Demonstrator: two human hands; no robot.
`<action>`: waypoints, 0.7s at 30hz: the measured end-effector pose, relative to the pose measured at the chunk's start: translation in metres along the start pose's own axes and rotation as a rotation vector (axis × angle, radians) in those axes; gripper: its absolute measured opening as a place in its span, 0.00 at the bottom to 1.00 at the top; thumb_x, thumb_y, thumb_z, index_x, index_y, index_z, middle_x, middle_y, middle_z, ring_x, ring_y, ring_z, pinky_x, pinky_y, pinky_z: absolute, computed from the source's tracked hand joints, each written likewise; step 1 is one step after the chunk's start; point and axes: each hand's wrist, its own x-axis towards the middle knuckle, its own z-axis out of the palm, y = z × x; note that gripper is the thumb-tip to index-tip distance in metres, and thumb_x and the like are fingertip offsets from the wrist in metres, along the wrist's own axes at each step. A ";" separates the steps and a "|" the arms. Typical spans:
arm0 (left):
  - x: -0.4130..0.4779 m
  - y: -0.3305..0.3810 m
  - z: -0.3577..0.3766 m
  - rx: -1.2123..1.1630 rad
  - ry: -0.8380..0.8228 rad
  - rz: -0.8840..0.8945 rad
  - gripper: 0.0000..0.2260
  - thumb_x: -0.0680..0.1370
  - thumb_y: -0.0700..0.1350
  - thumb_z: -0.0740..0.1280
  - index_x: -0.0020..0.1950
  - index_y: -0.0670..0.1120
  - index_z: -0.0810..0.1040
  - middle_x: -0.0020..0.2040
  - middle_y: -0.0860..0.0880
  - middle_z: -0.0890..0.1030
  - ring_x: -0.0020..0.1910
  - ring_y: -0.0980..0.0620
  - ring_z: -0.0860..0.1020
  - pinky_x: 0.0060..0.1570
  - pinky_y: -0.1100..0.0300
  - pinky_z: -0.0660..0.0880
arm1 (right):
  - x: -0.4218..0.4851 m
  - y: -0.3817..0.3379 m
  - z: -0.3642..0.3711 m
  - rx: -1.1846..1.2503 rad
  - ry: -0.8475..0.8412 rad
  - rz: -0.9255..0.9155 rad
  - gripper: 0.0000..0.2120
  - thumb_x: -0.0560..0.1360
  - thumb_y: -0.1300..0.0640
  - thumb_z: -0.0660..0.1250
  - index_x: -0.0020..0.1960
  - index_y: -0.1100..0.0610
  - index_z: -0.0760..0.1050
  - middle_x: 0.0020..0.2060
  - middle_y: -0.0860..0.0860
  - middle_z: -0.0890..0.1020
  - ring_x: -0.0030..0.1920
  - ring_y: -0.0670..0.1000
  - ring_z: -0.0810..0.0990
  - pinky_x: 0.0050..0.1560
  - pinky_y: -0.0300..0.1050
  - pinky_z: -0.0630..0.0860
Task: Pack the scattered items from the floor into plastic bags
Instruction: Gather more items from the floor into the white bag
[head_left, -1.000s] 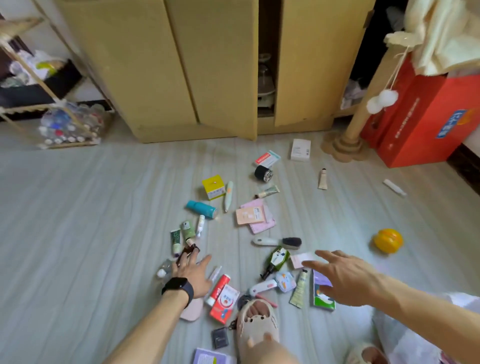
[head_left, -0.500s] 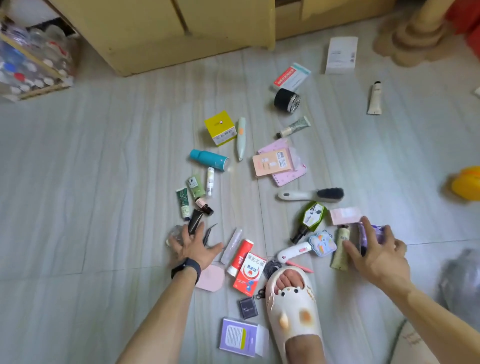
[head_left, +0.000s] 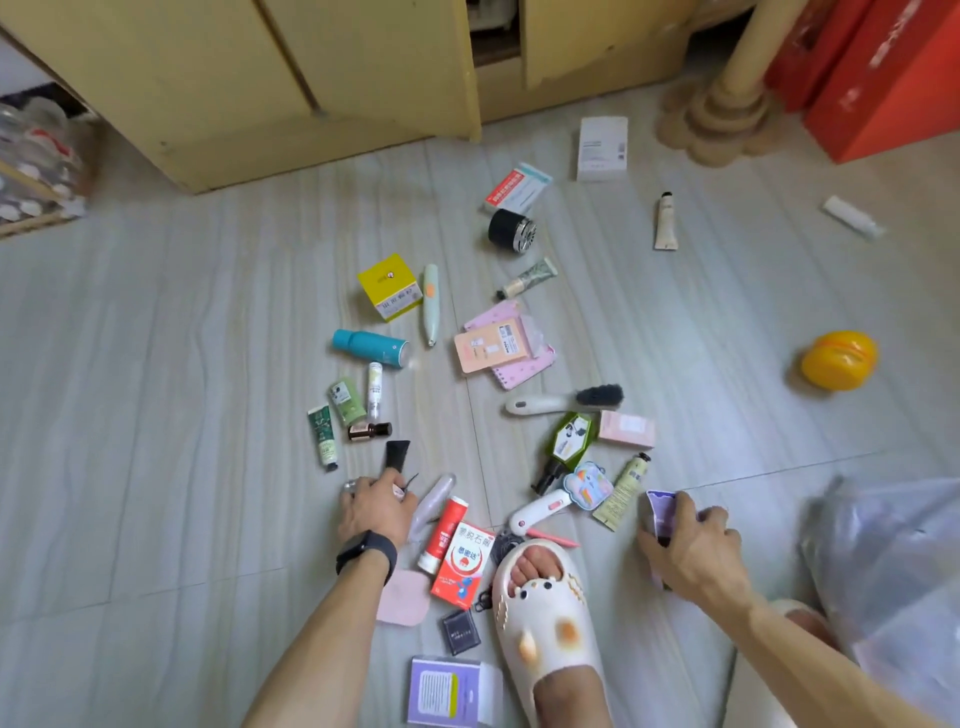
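Now lifted, purple packet (head_left: 661, 514) gripped by right hand (head_left: 691, 545); left hand (head_left: 376, 512) grips black tube (head_left: 396, 454)

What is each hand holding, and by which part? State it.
Right hand: flat purple packet, fingers around its lower end. Left hand: on small floor items; grip cannot be told.

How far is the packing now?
Barely begun. Nothing visibly packed: the plastic bag looks nearly empty. In hand: the right hand grips a purple packet; the left hand closes on small items. Left: most items, like the teal bottle and brush.
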 end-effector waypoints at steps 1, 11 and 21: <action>-0.001 0.002 -0.006 0.008 0.000 0.014 0.05 0.77 0.52 0.61 0.50 0.56 0.75 0.52 0.48 0.78 0.57 0.43 0.71 0.46 0.56 0.71 | -0.001 -0.001 -0.013 0.038 -0.060 0.042 0.25 0.73 0.41 0.66 0.61 0.58 0.68 0.52 0.59 0.71 0.49 0.63 0.75 0.51 0.52 0.71; -0.040 0.051 -0.115 -0.217 0.165 0.197 0.03 0.73 0.52 0.68 0.40 0.57 0.76 0.43 0.50 0.83 0.48 0.41 0.78 0.45 0.55 0.75 | -0.020 -0.009 -0.193 -0.075 -0.007 -0.271 0.27 0.68 0.42 0.70 0.64 0.50 0.70 0.53 0.54 0.72 0.51 0.59 0.78 0.49 0.46 0.74; -0.140 0.210 -0.255 -0.357 0.241 0.604 0.05 0.71 0.54 0.73 0.41 0.56 0.79 0.39 0.53 0.83 0.44 0.47 0.79 0.40 0.59 0.71 | -0.107 0.054 -0.336 -0.084 0.254 -0.414 0.19 0.65 0.40 0.70 0.53 0.44 0.72 0.49 0.49 0.72 0.46 0.54 0.77 0.50 0.47 0.76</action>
